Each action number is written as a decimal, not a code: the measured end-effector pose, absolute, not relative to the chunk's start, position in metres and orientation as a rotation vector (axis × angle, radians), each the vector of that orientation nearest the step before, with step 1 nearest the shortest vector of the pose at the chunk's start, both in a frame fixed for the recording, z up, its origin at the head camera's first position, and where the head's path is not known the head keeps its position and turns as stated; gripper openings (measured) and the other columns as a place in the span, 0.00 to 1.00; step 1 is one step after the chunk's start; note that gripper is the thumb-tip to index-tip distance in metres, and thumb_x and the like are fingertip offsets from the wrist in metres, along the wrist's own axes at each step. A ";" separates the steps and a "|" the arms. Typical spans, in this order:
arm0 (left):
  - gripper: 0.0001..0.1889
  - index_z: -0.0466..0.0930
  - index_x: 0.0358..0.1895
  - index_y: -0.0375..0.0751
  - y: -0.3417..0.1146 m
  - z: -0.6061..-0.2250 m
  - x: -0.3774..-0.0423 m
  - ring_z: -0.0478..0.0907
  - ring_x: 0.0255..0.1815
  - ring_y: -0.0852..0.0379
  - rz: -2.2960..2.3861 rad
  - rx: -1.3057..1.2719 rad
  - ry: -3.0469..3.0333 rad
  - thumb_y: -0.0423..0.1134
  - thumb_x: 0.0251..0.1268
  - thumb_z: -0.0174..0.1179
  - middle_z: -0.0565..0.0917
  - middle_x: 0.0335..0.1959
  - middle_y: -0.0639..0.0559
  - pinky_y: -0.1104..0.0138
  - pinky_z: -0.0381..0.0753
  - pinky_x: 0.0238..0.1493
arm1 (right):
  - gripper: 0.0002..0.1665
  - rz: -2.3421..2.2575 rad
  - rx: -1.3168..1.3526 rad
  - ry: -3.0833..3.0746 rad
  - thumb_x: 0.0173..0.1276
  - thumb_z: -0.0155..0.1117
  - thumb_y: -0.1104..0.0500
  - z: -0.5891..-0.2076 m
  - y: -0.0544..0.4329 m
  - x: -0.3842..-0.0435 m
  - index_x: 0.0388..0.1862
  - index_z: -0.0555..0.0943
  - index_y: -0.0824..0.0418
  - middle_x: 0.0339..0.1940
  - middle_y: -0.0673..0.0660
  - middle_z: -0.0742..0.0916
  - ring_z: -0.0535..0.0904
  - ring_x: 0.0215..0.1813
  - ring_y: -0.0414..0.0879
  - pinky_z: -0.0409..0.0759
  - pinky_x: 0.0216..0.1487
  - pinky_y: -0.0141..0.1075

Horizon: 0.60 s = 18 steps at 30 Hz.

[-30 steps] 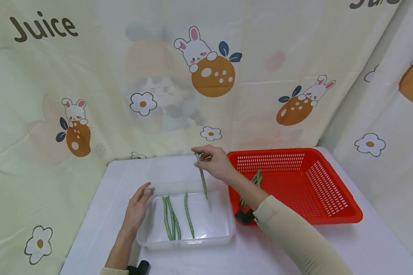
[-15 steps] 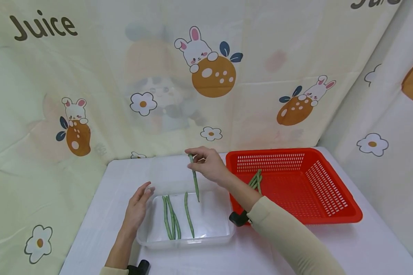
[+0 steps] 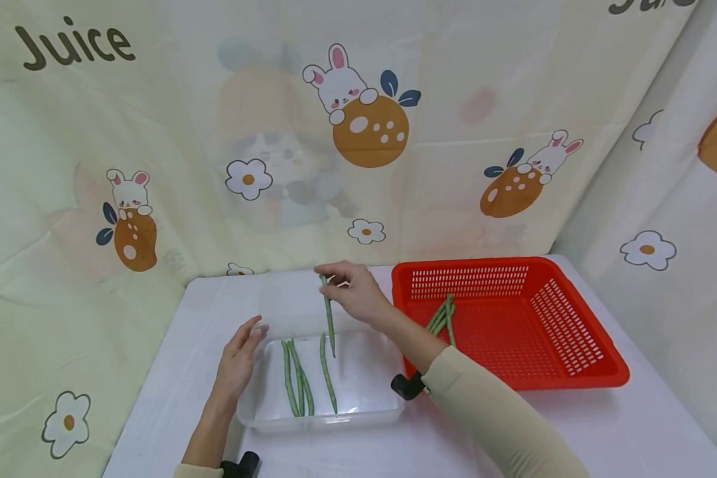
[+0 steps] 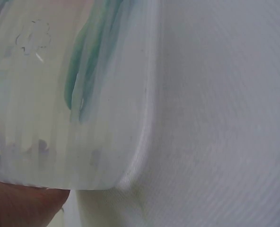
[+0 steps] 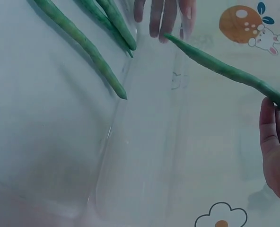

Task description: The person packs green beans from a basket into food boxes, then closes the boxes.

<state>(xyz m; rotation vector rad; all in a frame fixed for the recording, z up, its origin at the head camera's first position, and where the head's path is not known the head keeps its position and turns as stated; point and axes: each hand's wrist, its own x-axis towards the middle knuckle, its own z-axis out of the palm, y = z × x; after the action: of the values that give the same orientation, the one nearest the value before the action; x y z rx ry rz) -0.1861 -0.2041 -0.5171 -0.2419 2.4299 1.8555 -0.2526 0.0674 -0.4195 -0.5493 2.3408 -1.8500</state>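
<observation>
My right hand (image 3: 358, 292) pinches one green bean (image 3: 330, 322) near its upper end. The bean hangs downward over the back part of a clear plastic container (image 3: 373, 419). In the right wrist view the held bean (image 5: 225, 71) slants away from the fingertips, its thin end free. Inside the container lie a few beans (image 3: 299, 382) close together on the left and a single bean (image 3: 327, 375) nearer the middle. My left hand (image 3: 237, 362) rests at the container's left side, fingers fairly straight against the wall. In the left wrist view the container wall (image 4: 116, 156) blurs the beans behind it.
A red perforated basket (image 3: 573, 382) stands right of the container, close to it. Several green beans (image 3: 450, 318) lie at its left side, partly hidden by my right forearm. A printed curtain (image 3: 442, 186) hangs behind the white table (image 3: 215, 312).
My right hand has moved left and slightly down with the bean, away from the basket and closer to the single bean in the container. My left hand has stayed in place.
</observation>
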 end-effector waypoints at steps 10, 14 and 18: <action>0.27 0.61 0.80 0.52 -0.205 -0.518 -0.186 0.61 0.83 0.44 1.868 -0.227 2.406 0.53 0.86 0.44 0.71 0.78 0.44 0.40 0.52 0.82 | 0.22 -1.785 -0.550 2.355 0.74 0.67 0.64 -0.427 0.056 -0.247 0.64 0.84 0.53 0.55 0.57 0.85 0.81 0.51 0.48 0.86 0.48 0.34; 0.27 0.61 0.80 0.52 -0.205 -0.518 -0.186 0.61 0.83 0.44 1.871 -0.223 2.406 0.54 0.86 0.44 0.71 0.78 0.44 0.40 0.53 0.82 | 0.22 -1.785 -0.555 2.341 0.74 0.67 0.64 -0.429 0.053 -0.247 0.65 0.84 0.52 0.54 0.55 0.85 0.81 0.51 0.48 0.86 0.48 0.33; 0.27 0.61 0.80 0.52 -0.205 -0.520 -0.187 0.63 0.82 0.44 1.861 -0.227 2.426 0.54 0.86 0.44 0.72 0.77 0.45 0.40 0.55 0.82 | 0.22 -1.790 -0.548 2.329 0.73 0.68 0.64 -0.432 0.050 -0.247 0.64 0.85 0.53 0.52 0.53 0.86 0.81 0.51 0.48 0.85 0.47 0.33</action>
<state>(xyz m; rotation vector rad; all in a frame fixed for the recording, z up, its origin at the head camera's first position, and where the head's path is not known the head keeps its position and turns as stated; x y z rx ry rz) -0.1873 -0.2053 -0.5201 -0.2271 2.4257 1.8610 -0.2468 0.0500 -0.4315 -0.5479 2.3289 -1.7905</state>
